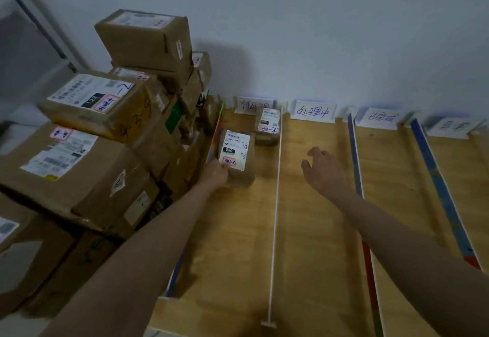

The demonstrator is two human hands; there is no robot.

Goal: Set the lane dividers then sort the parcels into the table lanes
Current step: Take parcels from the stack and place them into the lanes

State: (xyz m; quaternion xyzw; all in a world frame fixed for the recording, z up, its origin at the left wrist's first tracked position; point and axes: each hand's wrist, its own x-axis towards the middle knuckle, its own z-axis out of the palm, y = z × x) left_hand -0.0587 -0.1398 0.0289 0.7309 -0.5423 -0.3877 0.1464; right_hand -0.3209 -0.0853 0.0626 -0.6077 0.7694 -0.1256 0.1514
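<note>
Head view shows the parcel labelled 060 (235, 155) lying in the leftmost desk (315, 230) lane, near a second parcel (267, 126) by the wall, with the left hand (215, 171) pinching its near corner and the right hand (324, 168) hovering apart, fingers spread and empty, over the next lane. A careless shove could knock the thin white divider (276, 204) aside, and the left arm passes close to the stacked boxes (105, 124), which might topple.

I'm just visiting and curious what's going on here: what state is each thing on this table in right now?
Left hand: grips the near parcel.
Right hand: open, above the second lane, holding nothing.
Near parcel: in the first lane, label up.
Far parcel: in the first lane, by the wall.
White divider: upright between first and second lanes.
Stacked boxes: piled left, unsorted.
</note>
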